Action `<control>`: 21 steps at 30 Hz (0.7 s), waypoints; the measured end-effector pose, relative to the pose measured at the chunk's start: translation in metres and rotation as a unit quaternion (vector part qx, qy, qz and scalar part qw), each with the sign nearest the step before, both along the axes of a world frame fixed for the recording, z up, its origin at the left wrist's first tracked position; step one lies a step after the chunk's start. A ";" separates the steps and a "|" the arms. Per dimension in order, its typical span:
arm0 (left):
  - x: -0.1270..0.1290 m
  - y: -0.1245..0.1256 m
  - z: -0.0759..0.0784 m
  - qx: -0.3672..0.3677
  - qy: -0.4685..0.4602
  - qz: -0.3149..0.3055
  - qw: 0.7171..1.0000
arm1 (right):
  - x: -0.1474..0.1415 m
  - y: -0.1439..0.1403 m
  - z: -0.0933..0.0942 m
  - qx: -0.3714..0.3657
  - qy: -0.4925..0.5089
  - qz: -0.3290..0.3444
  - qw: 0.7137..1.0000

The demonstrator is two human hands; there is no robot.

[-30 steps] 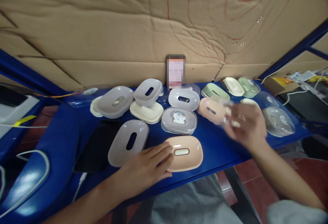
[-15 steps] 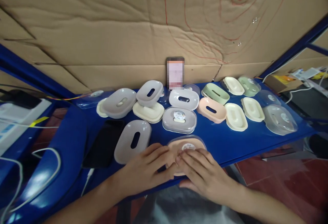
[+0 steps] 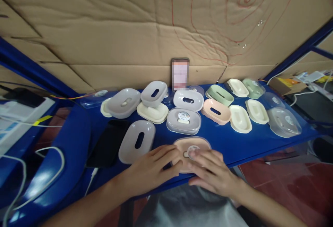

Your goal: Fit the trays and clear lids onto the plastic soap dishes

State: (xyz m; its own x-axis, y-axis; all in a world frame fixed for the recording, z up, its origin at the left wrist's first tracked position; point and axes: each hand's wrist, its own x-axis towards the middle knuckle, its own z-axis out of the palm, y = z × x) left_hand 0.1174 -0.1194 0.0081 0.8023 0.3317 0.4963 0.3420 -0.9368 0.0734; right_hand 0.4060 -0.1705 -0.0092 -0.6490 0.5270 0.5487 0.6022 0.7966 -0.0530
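A peach soap dish [image 3: 179, 144] with a clear lid and a round label lies at the front edge of the blue table. My left hand [image 3: 158, 163] is at its left side, with bent fingers and thumb gripping the rim. Over the right half of the lid is my right hand [image 3: 212, 173], its fingers stretched out and apart, the tips by the label. Whether those tips touch the lid, I cannot tell. Just behind sits a lidded grey soap dish [image 3: 191, 127] with a similar label. A grey dish with a slot [image 3: 130, 147] lies left of my left hand.
More grey, cream, peach and green soap dish parts [image 3: 218, 112] fill the back of the table [image 3: 215, 137]. A phone [image 3: 180, 74] leans on the cardboard wall [image 3: 117, 40]. Another dark phone [image 3: 108, 143] with a white cable lies at left. Clear lids [image 3: 284, 121] stand at right.
My right hand has shifted right and its fingers have spread, so more of the peach dish's middle and label shows. My left hand stays at the left rim. The view has shifted slightly.
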 end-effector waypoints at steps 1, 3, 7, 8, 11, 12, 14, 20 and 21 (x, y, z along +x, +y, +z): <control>0.000 0.000 0.000 -0.005 0.000 0.003 1.000 | 0.005 0.003 0.002 -0.027 -0.001 -0.002 1.000; 0.001 -0.001 0.001 -0.009 0.003 0.002 1.000 | 0.013 0.009 0.003 -0.079 -0.009 -0.002 0.997; 0.002 -0.001 0.003 -0.007 -0.002 -0.005 1.000 | 0.019 0.013 -0.002 -0.106 -0.013 0.012 0.994; 0.002 -0.002 0.003 -0.005 -0.005 -0.005 1.000 | 0.019 0.012 -0.003 -0.102 -0.014 0.011 0.995; 0.002 -0.002 0.003 -0.012 -0.006 0.001 1.000 | 0.017 0.009 -0.005 -0.102 -0.016 0.014 0.995; 0.002 -0.002 0.003 -0.019 -0.005 0.004 1.000 | 0.017 0.009 -0.005 -0.110 -0.013 0.015 0.994; 0.002 -0.002 0.005 -0.037 0.002 0.005 0.999 | 0.018 0.010 -0.005 -0.136 0.002 0.007 0.991; 0.003 -0.003 0.005 -0.042 -0.028 0.012 0.999 | 0.035 0.018 0.007 -0.168 0.065 -0.004 0.984; 0.002 -0.004 0.003 -0.031 -0.031 0.016 0.999 | 0.042 0.020 0.013 -0.157 0.073 -0.007 0.985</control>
